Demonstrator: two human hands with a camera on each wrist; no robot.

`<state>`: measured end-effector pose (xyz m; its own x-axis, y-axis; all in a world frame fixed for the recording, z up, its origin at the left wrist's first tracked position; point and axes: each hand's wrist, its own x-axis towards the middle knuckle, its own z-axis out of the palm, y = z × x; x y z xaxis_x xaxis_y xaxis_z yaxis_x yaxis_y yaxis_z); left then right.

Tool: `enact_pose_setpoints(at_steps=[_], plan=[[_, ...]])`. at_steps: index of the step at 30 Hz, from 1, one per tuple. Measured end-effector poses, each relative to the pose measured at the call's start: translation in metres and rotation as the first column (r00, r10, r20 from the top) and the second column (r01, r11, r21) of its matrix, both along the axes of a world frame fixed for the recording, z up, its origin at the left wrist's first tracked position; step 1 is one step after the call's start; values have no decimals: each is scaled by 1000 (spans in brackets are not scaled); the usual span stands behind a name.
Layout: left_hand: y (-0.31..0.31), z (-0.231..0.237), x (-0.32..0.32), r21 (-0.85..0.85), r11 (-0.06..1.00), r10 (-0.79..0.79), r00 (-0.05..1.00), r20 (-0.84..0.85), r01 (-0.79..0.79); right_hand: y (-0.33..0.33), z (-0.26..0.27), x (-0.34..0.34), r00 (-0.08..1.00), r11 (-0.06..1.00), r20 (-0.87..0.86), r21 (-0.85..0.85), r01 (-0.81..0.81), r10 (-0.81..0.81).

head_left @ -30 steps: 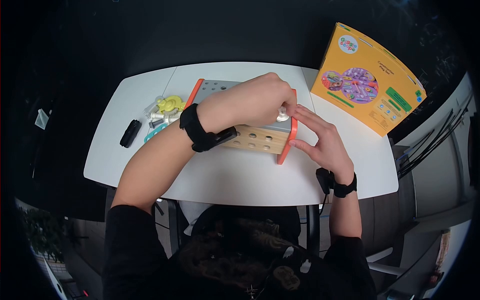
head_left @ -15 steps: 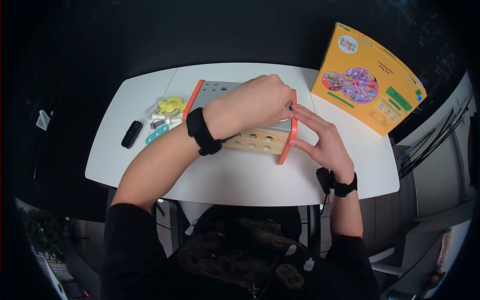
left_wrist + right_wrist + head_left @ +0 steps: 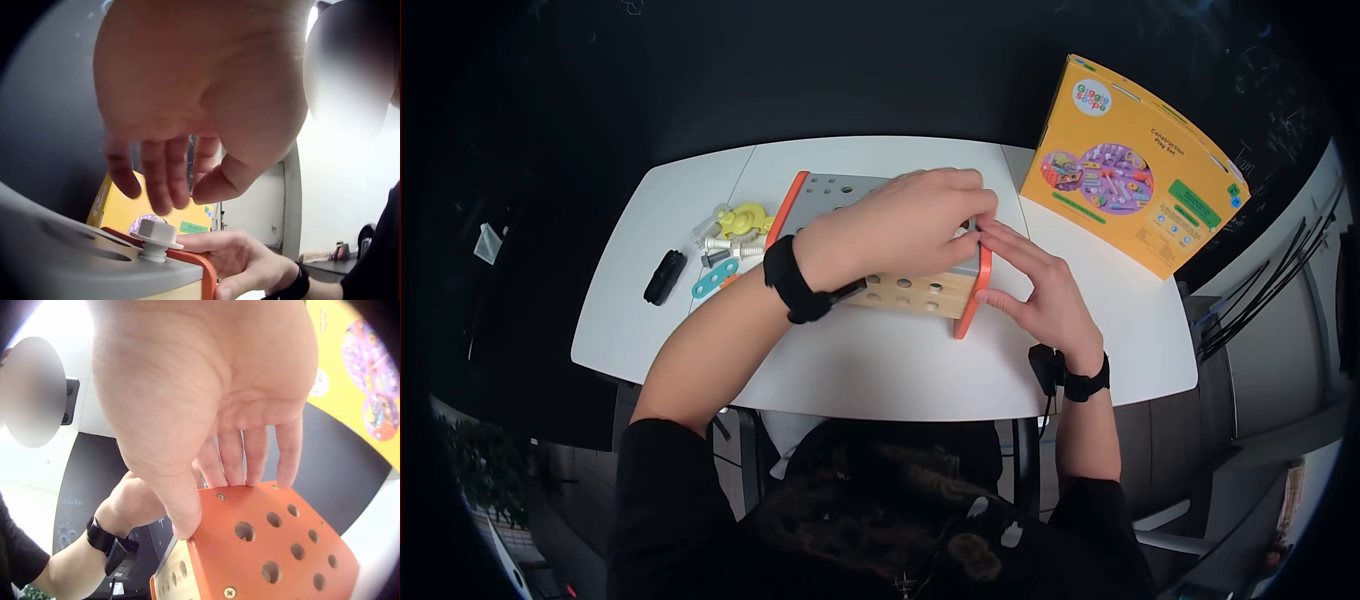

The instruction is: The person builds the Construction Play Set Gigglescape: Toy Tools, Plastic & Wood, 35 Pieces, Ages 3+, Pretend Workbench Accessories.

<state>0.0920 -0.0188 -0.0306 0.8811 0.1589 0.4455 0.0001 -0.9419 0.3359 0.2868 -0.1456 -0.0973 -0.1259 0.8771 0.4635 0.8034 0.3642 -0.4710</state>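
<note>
The left hand (image 3: 910, 222) is hovering over the right end of a perforated stand (image 3: 815, 207); its fingers are hanging loosely curled and, in the left wrist view, are holding nothing. Just beneath them, a white bolt (image 3: 157, 232) is standing roughly upright on the grey top beside the orange end panel (image 3: 284, 535), part of its threaded shaft showing below the flanged head. The right hand (image 3: 1045, 290) is resting against that panel: its fingers are extending nearly straight onto the upper edge while the thumb is touching the near edge.

The stand is sitting mid-way along the white surface (image 3: 850, 370). At its left, a yellow piece (image 3: 746, 217), further white bolts (image 3: 750, 249) and a teal strip (image 3: 716, 279) are lying close together, with a black item (image 3: 665, 278) lying nearby. A yellow printed box (image 3: 1140, 170) is standing on the far right. Black bands (image 3: 793, 280) are encircling both wrists.
</note>
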Motion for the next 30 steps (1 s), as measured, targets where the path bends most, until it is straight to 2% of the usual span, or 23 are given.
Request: enact_pose_setpoints(at_steps=[1, 2, 4, 5, 8, 10, 11, 13, 14, 16, 20, 22, 23, 25, 28, 30], plan=[[-2, -1, -1, 115, 983, 139, 990, 34, -142, 0, -1, 0, 1000, 1000, 7, 21, -10, 10], [-2, -1, 0, 114, 983, 141, 989, 35, -144, 1, -1, 0, 1000, 1000, 9, 20, -12, 12], [-2, -2, 2, 208, 947, 280, 944, -172, -243, 1, -2, 1, 1000, 999, 15, 31, -18, 17], [-2, -2, 2, 208, 947, 282, 944, -172, -245, 1, -2, 1, 1000, 999, 16, 31, -19, 19], [2, -1, 4, 213, 957, 246, 941, -234, -197, 1, -1, 0, 1000, 1000, 16, 21, -7, 6], [4, 1, 2, 83, 992, 104, 979, -175, -91, 0, 0, -1, 1000, 1000, 22, 17, -1, 0], [8, -2, 2, 82, 993, 104, 979, -174, -90, 0, 0, 0, 1000, 1000, 23, 15, 0, 0], [13, -4, 2, 91, 994, -48, 991, -123, 60, -1, 0, 0, 999, 1000, 32, 6, 8, -9], [12, -3, 2, 90, 994, -47, 991, -123, 58, -1, 1, 0, 999, 1000, 31, 5, 7, -7], [9, 3, 0, -136, 989, -100, 959, -266, 65, -1, 3, -1, 1000, 1000, 26, -4, 6, -6], [7, -3, 3, -179, 981, -101, 983, -152, 73, 0, 0, 0, 1000, 1000, 13, -7, 4, -4], [2, -6, 5, 65, 991, 114, 991, 71, -119, 1, -1, 1, 1000, 999, 20, 31, -13, 13], [1, -5, 5, 64, 991, 114, 991, 71, -119, 1, -1, 1, 1000, 999, 19, 30, -13, 13], [-1, 0, 4, 154, 964, 243, 957, -159, -219, 0, 0, 0, 999, 1000, 37, 22, -4, 4], [1, -3, 4, 230, 948, 271, 936, -226, -219, 0, -1, 1, 999, 1000, 37, 15, 0, 0], [4, -6, 5, 196, 962, 229, 949, -216, -188, 0, 0, 0, 999, 1000, 36, 21, -1, 0]])
